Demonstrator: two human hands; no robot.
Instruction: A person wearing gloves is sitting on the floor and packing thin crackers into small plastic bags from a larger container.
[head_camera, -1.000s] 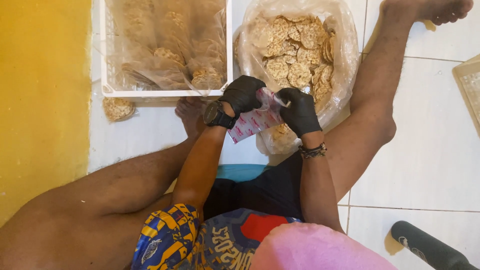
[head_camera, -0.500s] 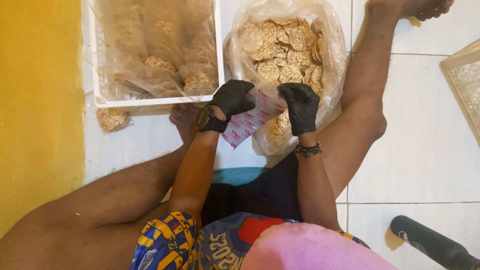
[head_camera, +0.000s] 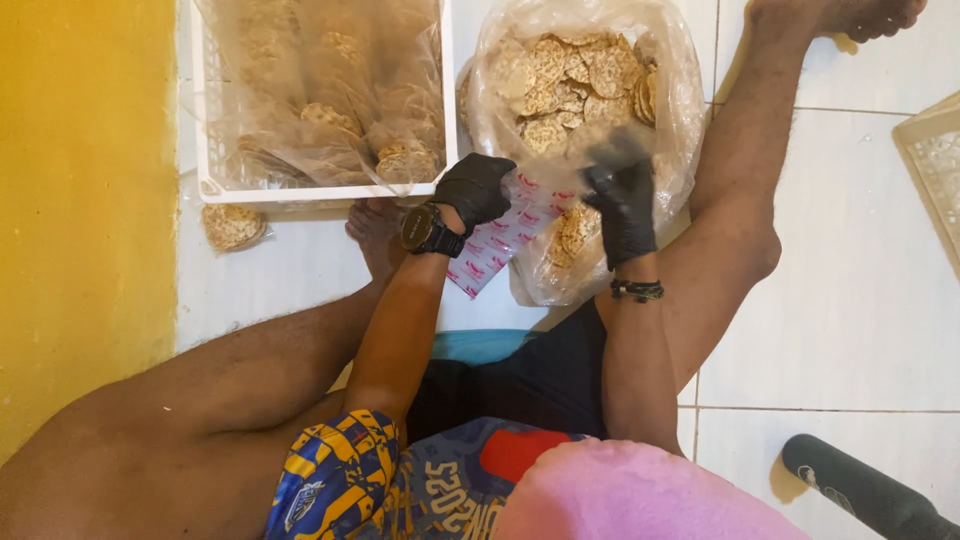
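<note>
The small printed packet (head_camera: 497, 243), clear with rows of red marks, sat between the two gloved hands, held low in front of the big bag and above the white floor tiles (head_camera: 860, 300). One packet, that was all I could count in the hands. The left hand (head_camera: 472, 190), in a black glove, was clamped on the packet's upper left part, fingers curled over it. The right hand (head_camera: 622, 200), also black-gloved, was closed at the packet's upper right edge, though it was blurred and I could not tell how much of the packet it pinched. A dark wristwatch (head_camera: 420, 229) sat on the left wrist, and one beaded bracelet (head_camera: 637, 290) on the right.

Just behind the hands stood one large clear plastic bag (head_camera: 680, 120), open at the top, with a heap of round flat crackers (head_camera: 570, 80) inside, too many to count. A few more crackers showed low in that bag, beside the right hand.

To the left stood one white plastic crate (head_camera: 320, 192), lined with clear film and holding several filled cracker packs. One filled pack (head_camera: 231, 226) lay on the floor outside the crate, at its near left corner.

Two bare legs spread to either side, one foot (head_camera: 375, 235) tucked under the crate's near edge. A yellow wall (head_camera: 80, 200) ran along the left. One pale crate corner (head_camera: 930, 160) showed at the right edge, and one dark tube (head_camera: 860, 490) at the bottom right.
</note>
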